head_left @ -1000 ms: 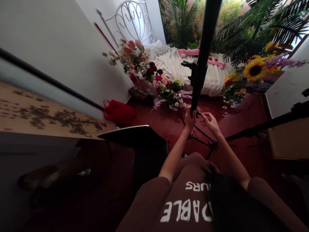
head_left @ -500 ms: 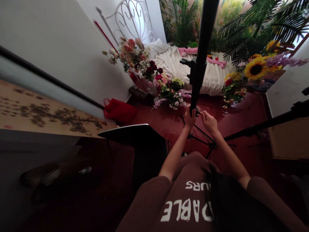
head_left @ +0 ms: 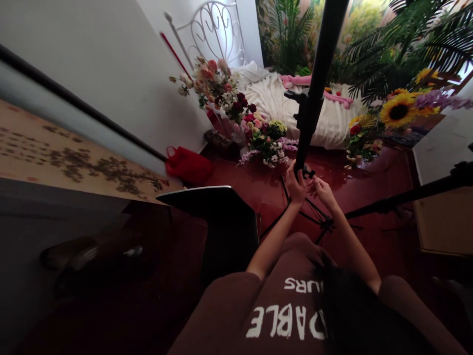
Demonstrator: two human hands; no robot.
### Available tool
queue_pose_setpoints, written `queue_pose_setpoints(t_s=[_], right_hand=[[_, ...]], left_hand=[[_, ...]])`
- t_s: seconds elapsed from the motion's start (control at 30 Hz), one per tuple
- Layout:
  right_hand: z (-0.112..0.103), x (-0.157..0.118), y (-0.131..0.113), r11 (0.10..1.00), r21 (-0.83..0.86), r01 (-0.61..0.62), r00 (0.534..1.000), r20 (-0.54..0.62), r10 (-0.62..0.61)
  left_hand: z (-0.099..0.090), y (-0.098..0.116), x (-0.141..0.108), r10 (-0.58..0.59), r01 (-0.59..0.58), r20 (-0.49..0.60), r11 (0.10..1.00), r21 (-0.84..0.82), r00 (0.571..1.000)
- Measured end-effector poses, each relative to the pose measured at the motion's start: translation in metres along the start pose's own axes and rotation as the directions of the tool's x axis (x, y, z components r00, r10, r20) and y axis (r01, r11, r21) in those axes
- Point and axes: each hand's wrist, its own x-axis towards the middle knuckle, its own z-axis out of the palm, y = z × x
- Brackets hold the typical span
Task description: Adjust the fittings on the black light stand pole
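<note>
From my end of the head feed, I have the left hand (head_left: 295, 187) wrapped around the lower part of a black pole (head_left: 325, 54), which rises away above it. A small dark knob (head_left: 309, 173) juts out just right of that grip. Half a second ago the right hand (head_left: 323, 192) had its fingers at the knob; now I see them curled just below it, and I cannot tell whether they touch it or hold anything. The hands are apart but near each other. The stand's legs (head_left: 325, 224) spread below them, and one leg now shows left of the left forearm. My view has swung a little, so the flowers (head_left: 266, 138) beyond the left hand and the red bag (head_left: 189, 165) farther left sit more to the right than before.
</note>
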Motion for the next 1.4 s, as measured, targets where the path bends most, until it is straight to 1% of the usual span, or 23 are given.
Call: queue_pose_setpoints(t_s=[0.07, 0.13, 0.2, 0.23, 0.3, 0.37, 0.43, 0.47, 0.5, 0.53, 0.6, 0.67, 0.7, 0.73, 0.77, 0.8, 0.87, 0.97, 1.07, 1.2, 1.23, 1.27, 1.4], right_hand=[[-0.006, -0.01, 0.009, 0.999, 0.028, -0.044, 0.999, 0.026, 0.043], [-0.014, -0.021, 0.022, 0.995, 0.05, -0.088, 0.996, 0.029, 0.086], [-0.024, -0.032, 0.036, 0.987, 0.072, -0.144, 0.99, -0.003, 0.144], [-0.03, -0.037, 0.044, 0.982, 0.081, -0.173, 0.984, -0.029, 0.176], [-0.045, -0.047, 0.058, 0.971, 0.097, -0.218, 0.968, -0.101, 0.228], [-0.064, -0.057, 0.072, 0.963, 0.127, -0.238, 0.944, -0.202, 0.26], [-0.087, -0.067, 0.083, 0.959, 0.174, -0.224, 0.898, -0.345, 0.273], [-0.1, -0.072, 0.088, 0.958, 0.199, -0.207, 0.859, -0.431, 0.275], [-0.113, -0.077, 0.092, 0.958, 0.219, -0.188, 0.808, -0.52, 0.277], [-0.127, -0.082, 0.096, 0.957, 0.232, -0.173, 0.743, -0.607, 0.281], [-0.152, -0.092, 0.102, 0.955, 0.245, -0.169, 0.592, -0.749, 0.297], [-0.173, -0.103, 0.104, 0.948, 0.267, -0.174, 0.463, -0.828, 0.318], [-0.181, -0.109, 0.104, 0.946, 0.28, -0.162, 0.419, -0.848, 0.323], [-0.187, -0.114, 0.102, 0.948, 0.288, -0.136, 0.395, -0.862, 0.318], [-0.193, -0.119, 0.1, 0.952, 0.287, -0.102, 0.39, -0.869, 0.304], [-0.196, -0.124, 0.097, 0.957, 0.28, -0.071, 0.4, -0.871, 0.284], [-0.201, -0.132, 0.089, 0.966, 0.256, -0.033, 0.451, -0.859, 0.244], [-0.204, -0.139, 0.077, 0.97, 0.238, -0.045, 0.526, -0.82, 0.225], [-0.207, -0.141, 0.069, 0.967, 0.237, -0.097, 0.559, -0.791, 0.25], [-0.212, -0.138, 0.061, 0.913, 0.362, -0.187, 0.638, -0.663, 0.393], [-0.212, -0.137, 0.059, 0.9, 0.39, -0.197, 0.651, -0.634, 0.417], [-0.213, -0.135, 0.058, 0.892, 0.406, -0.197, 0.657, -0.621, 0.428], [-0.213, -0.132, 0.057, 0.911, 0.387, -0.143, 0.664, -0.645, 0.378]], left_hand=[[-0.002, 0.0, -0.016, -0.027, 0.027, -0.04, 1.0, 0.013, 0.999], [-0.006, -0.007, -0.036, -0.091, 0.093, -0.059, 0.995, 0.03, 0.994], [-0.009, -0.019, -0.058, -0.171, 0.172, -0.034, 0.984, 0.038, 0.985], [-0.01, -0.025, -0.069, -0.202, 0.202, 0.001, 0.979, 0.04, 0.979], [-0.009, -0.035, -0.085, -0.223, 0.22, 0.122, 0.975, 0.037, 0.967], [-0.003, -0.04, -0.094, -0.199, 0.198, 0.236, 0.98, 0.029, 0.951], [0.007, -0.038, -0.096, -0.171, 0.176, 0.306, 0.984, 0.01, 0.937], [0.014, -0.035, -0.096, -0.161, 0.171, 0.331, 0.985, -0.004, 0.93], [0.021, -0.031, -0.095, -0.152, 0.17, 0.356, 0.985, -0.021, 0.922], [0.028, -0.027, -0.095, -0.141, 0.169, 0.383, 0.985, -0.039, 0.913], [0.044, -0.018, -0.094, -0.107, 0.154, 0.441, 0.985, -0.072, 0.891], [0.059, -0.008, -0.095, -0.063, 0.135, 0.509, 0.985, -0.106, 0.859], [0.067, -0.003, -0.096, -0.041, 0.129, 0.548, 0.984, -0.122, 0.836], [0.075, 0.002, -0.098, -0.018, 0.124, 0.591, 0.983, -0.138, 0.807], [0.083, 0.007, -0.099, 0.009, 0.117, 0.637, 0.981, -0.156, 0.771], [0.092, 0.013, -0.101, 0.045, 0.107, 0.684, 0.978, -0.177, 0.728], [0.11, 0.026, -0.104, 0.137, 0.08, 0.76, 0.967, -0.241, 0.635], [0.139, 0.047, -0.113, 0.291, 0.066, 0.809, 0.925, -0.375, 0.511], [0.168, 0.064, -0.123, 0.356, 0.101, 0.823, 0.892, -0.44, 0.442], [0.195, 0.069, -0.136, 0.291, 0.187, 0.885, 0.908, -0.375, 0.363], [0.198, 0.068, -0.138, 0.27, 0.197, 0.896, 0.915, -0.353, 0.352], [0.201, 0.066, -0.14, 0.253, 0.2, 0.901, 0.92, -0.336, 0.353], [0.2, 0.056, -0.147, 0.246, 0.184, 0.873, 0.919, -0.347, 0.421]])
